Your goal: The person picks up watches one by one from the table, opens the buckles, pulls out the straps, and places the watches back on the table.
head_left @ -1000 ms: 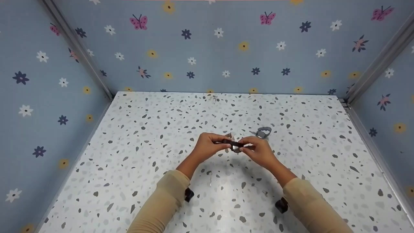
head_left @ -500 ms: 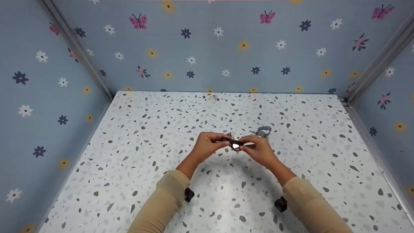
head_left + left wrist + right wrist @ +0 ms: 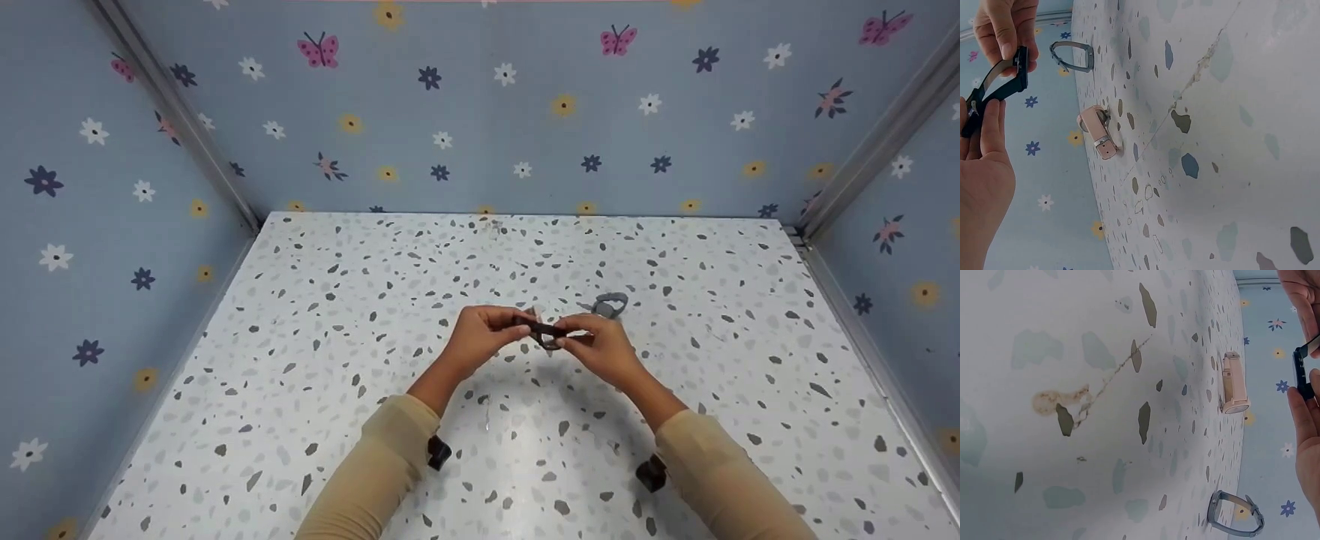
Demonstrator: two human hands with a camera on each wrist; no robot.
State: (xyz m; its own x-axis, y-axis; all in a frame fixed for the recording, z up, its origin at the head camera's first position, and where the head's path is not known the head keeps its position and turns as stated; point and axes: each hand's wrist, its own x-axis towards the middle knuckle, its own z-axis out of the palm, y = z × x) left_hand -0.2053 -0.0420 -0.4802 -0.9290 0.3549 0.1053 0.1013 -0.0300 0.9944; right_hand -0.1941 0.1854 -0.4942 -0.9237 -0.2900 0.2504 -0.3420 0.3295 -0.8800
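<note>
Both hands hold a black wristwatch (image 3: 546, 330) above the table, its strap closed into a loop. The left hand (image 3: 484, 339) pinches the strap near the buckle (image 3: 972, 108) between thumb and fingers. On the other side, the right hand (image 3: 602, 346) grips the watch by its case (image 3: 1023, 68). A pink-strapped watch (image 3: 1096, 132) lies on the table just beyond the hands, mostly hidden behind them in the head view. A grey-blue watch (image 3: 609, 306) rests on its side past the right hand, its strap also looped.
The white speckled table (image 3: 360, 300) runs back to a blue flowered wall (image 3: 495, 112), with similar panels at both sides. Small black devices (image 3: 439, 452) sit under both wrists. Cracks and a brown stain (image 3: 1047, 402) mark the tabletop.
The hands stay nearly in place. The left fingers have shifted slightly left along the black watch's strap, and the watch has tilted a little between the hands.
</note>
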